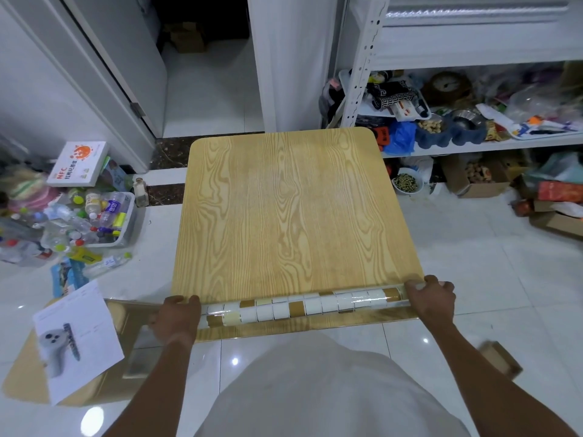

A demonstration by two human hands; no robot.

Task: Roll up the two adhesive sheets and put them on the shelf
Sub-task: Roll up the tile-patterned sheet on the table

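Stage: about midway, judged from one sheet rolled, neither shelved.
Tiled roll (304, 305): lower centre of frame, lying across near edge of bench (284, 200).
Left hand (176, 320): fingers curled over roll's left end.
Right hand (430, 299): fingers clamped on roll's right end.
Second sheet (126, 313): glossy strip under roll, seemingly unrolled.
Shelf (473, 145): upper right, cluttered, well apart.

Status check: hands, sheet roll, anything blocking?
Left hand and right hand grip opposite ends of the tile-pattern roll. Roll lies at near edge of wood-grain sheet, mostly unrolled. Nothing on the sheet ahead.
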